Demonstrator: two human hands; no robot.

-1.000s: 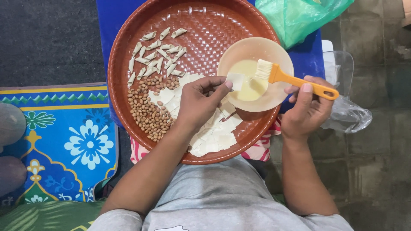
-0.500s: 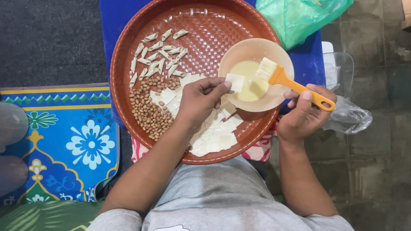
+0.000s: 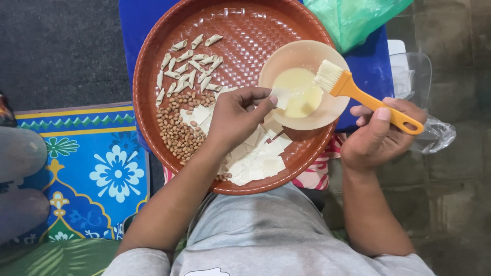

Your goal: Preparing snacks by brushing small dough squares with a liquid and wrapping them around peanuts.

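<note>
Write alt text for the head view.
A left hand holds a small white wrapper square over a bowl of pale liquid, while the right hand lifts an orange-handled brush. The round brown tray holds peanuts, wrappers and folded pieces.

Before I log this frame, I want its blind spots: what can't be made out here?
All in the head view:
- Wrapper stack: partly hidden under the left hand and forearm.
- Wrapper pinched in the left hand: its inner end is covered by the fingers.
- Brush handle: its middle is hidden inside the right hand.
- Tray: top rim cut off by the frame edge.
- Green bag: cut off at the top; contents unreadable.
</note>
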